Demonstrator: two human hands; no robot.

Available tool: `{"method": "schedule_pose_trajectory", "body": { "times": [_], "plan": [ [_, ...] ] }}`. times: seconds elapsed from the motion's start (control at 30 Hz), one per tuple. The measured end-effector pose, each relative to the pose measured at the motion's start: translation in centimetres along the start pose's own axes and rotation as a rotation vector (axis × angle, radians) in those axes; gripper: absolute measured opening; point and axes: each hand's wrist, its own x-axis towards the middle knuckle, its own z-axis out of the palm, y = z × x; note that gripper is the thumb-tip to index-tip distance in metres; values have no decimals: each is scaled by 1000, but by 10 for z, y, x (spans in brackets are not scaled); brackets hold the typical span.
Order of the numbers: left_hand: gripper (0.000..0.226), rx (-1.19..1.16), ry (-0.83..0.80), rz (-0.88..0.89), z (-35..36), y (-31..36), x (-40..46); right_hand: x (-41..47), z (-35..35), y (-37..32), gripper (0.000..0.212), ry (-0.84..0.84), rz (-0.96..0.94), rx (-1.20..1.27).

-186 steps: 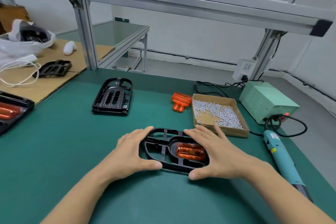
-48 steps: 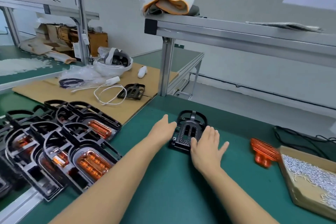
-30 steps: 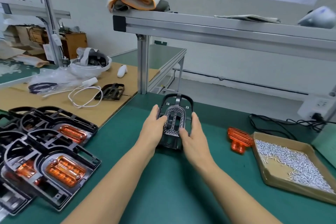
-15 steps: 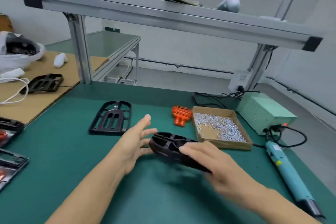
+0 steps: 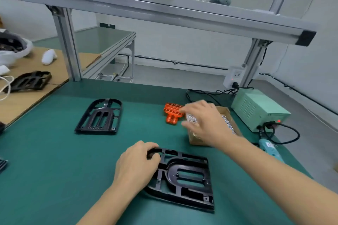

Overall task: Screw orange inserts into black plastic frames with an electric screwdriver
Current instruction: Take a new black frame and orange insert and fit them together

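Note:
A black plastic frame [image 5: 193, 159] lies flat on the green mat in front of me, its centre opening empty. My left hand [image 5: 136, 165] grips the frame's rounded left end, fingers curled over the rim. My right hand [image 5: 203, 120] reaches across the screw box [image 5: 224, 110] with its fingers spread. Its fingertips are at the edge of the stacked orange inserts [image 5: 172, 114], and it holds nothing. The teal electric screwdriver [image 5: 270, 150] lies on the mat to the right, partly hidden behind my right forearm.
A second black frame [image 5: 99, 117] lies farther back on the left. A green power supply [image 5: 257, 107] with cables stands at the back right. On the left, a cardboard sheet [image 5: 27, 97] carries another frame [image 5: 30, 80]. Aluminium posts [image 5: 68, 45] hold an overhead shelf.
The frame that both hands carried half a second ago now lies flat on the mat. My right hand has let go of it and moved up to the orange inserts.

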Motion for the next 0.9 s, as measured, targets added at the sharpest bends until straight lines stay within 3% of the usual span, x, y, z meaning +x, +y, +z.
{"method": "schedule_pose_trajectory", "body": {
  "times": [0.1, 0.3, 0.4, 0.5, 0.63, 0.77, 0.9],
  "plan": [
    [22, -21, 11, 28, 0, -3, 0, 47, 22, 18, 46, -164, 249, -152],
    [21, -106, 56, 37, -2, -11, 6, 81, 66, 28, 45, -331, 361, -221],
    [20, -127, 66, 52, -1, -11, 8, 81, 72, 30, 37, -265, 371, -211],
    [19, -172, 80, 60, -2, -12, 9, 72, 61, 27, 41, -96, 340, -142],
    [22, -472, 160, 75, -10, -9, 12, 37, 27, 4, 55, 171, 237, 335],
    [38, -852, 77, 102, -18, 6, 7, -11, -9, -24, 50, 187, 42, 479],
    [45, -1010, -99, 222, -20, 23, -6, -40, -33, -37, 46, 122, 37, 523]
  ]
}}
